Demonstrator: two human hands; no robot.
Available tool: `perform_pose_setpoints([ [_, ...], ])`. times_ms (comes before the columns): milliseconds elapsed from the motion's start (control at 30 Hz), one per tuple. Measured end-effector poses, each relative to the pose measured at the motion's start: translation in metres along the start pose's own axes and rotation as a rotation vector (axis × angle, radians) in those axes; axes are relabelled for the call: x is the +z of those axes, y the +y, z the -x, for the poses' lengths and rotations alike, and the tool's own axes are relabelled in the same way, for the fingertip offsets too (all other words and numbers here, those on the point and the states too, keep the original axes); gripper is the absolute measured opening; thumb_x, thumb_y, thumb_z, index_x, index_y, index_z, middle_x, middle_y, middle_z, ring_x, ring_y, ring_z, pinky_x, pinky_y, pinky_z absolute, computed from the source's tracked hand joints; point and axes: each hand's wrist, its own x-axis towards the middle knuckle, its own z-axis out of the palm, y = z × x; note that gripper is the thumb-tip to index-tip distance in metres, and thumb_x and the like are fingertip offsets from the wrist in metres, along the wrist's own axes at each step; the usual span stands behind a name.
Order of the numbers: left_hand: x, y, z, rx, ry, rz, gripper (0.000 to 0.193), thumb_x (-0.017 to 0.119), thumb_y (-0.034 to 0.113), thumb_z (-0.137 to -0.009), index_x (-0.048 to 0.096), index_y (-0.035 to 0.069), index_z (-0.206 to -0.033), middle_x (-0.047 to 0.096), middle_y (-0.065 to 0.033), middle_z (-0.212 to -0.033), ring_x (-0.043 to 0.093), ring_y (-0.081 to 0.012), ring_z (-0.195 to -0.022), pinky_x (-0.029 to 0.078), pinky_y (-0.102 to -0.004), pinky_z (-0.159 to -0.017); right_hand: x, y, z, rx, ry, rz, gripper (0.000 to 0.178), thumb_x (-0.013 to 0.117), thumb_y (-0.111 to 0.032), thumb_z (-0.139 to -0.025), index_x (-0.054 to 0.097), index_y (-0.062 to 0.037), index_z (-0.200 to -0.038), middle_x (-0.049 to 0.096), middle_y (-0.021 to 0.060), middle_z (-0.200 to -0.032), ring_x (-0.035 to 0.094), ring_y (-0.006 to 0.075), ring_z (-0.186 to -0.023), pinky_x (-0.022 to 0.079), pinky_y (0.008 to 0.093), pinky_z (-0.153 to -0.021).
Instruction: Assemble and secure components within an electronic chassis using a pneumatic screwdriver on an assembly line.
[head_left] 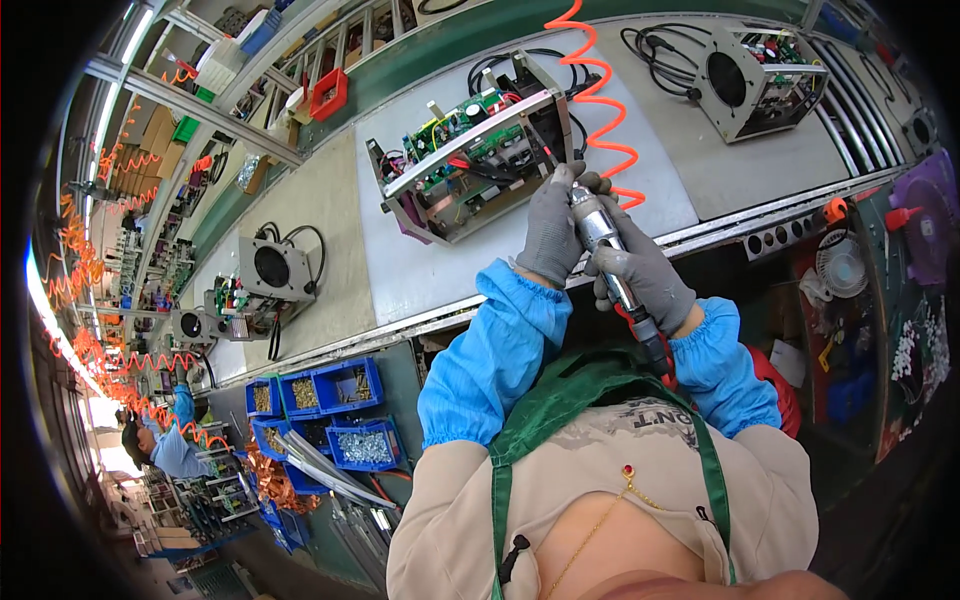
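Fingers of both grey-gloved hands are wrapped tight around the silver pneumatic screwdriver [600, 225], and it is a proper two-handed grip. Left hand [553, 232] clamps the upper barrel near the tip; right hand [643, 272] closes on the lower body just below it, toward four o'clock, where the dark handle runs down to the chest. Two hands on one tool looks like a steadying hold, keeping the bit straight.

Tool tip points up toward eleven o'clock and sits right at the near corner of the open metal chassis with green circuit boards [470, 150], though whether the bit actually touches is hidden by the glove. That chassis lies tipped on its side on the pale grey conveyor belt [420, 270], open face toward the worker, likely so the side frame is reachable.

Orange coiled air hose [600, 100] spirals down from twelve o'clock to the tool, hung from above so it stays off the belt.

At two o'clock, a second grey chassis with a round fan opening [745, 75] rests further along. At eight o'clock, blue plastic bins of small screws [330, 400] sit below the belt's edge, within easy reach.
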Motion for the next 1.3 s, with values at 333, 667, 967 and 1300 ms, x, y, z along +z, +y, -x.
perform_pose_setpoints([
  [333, -0.001, 0.001, -0.012, 0.026, -0.036, -0.027, 0.035, 0.043, 0.031, -0.098, 0.047, 0.000, -0.115, 0.059, -0.0129, -0.090, 0.061, -0.0288, -0.083, 0.054, -0.0425, -0.073, 0.002, -0.009, -0.009, -0.014, 0.030, 0.057, 0.086, 0.062, -0.017, -0.077, 0.017, -0.0165, -0.149, 0.056, 0.0092, -0.087, 0.058, 0.0147, -0.061, 0.054, 0.0286, -0.053],
  [667, -0.011, -0.001, -0.016, 0.046, -0.019, -0.026, 0.037, 0.047, 0.029, -0.097, 0.046, 0.001, -0.121, 0.059, -0.0133, -0.096, 0.060, -0.0287, -0.091, 0.053, -0.0413, -0.079, -0.007, 0.002, -0.019, -0.125, 0.094, 0.482, 0.091, 0.064, -0.018, -0.073, 0.017, -0.0184, -0.150, 0.056, 0.0089, -0.086, 0.057, 0.0145, -0.061, 0.053, 0.0296, -0.055],
  [967, -0.008, 0.015, -0.018, 0.017, -0.081, -0.007, 0.035, 0.049, 0.026, -0.096, 0.048, 0.000, -0.119, 0.060, -0.0147, -0.102, 0.059, -0.0281, -0.098, 0.052, -0.0401, -0.083, -0.005, -0.011, -0.012, 0.008, -0.067, -0.208, 0.072, 0.058, -0.033, -0.082, 0.028, -0.0172, -0.146, 0.060, 0.0094, -0.086, 0.059, 0.0126, -0.060, 0.054, 0.0293, -0.053],
  [1300, 0.006, 0.022, -0.005, 0.015, 0.052, -0.025, 0.026, 0.043, 0.021, -0.098, 0.048, 0.000, -0.113, 0.058, -0.0121, -0.090, 0.061, -0.0239, -0.080, 0.056, -0.0402, -0.074, 0.003, 0.010, -0.018, 0.009, 0.002, -0.471, 0.053, 0.048, -0.046, -0.093, 0.046, -0.0055, -0.127, 0.060, 0.0093, -0.088, 0.061, 0.0162, -0.065, 0.054, 0.0271, -0.055],
])
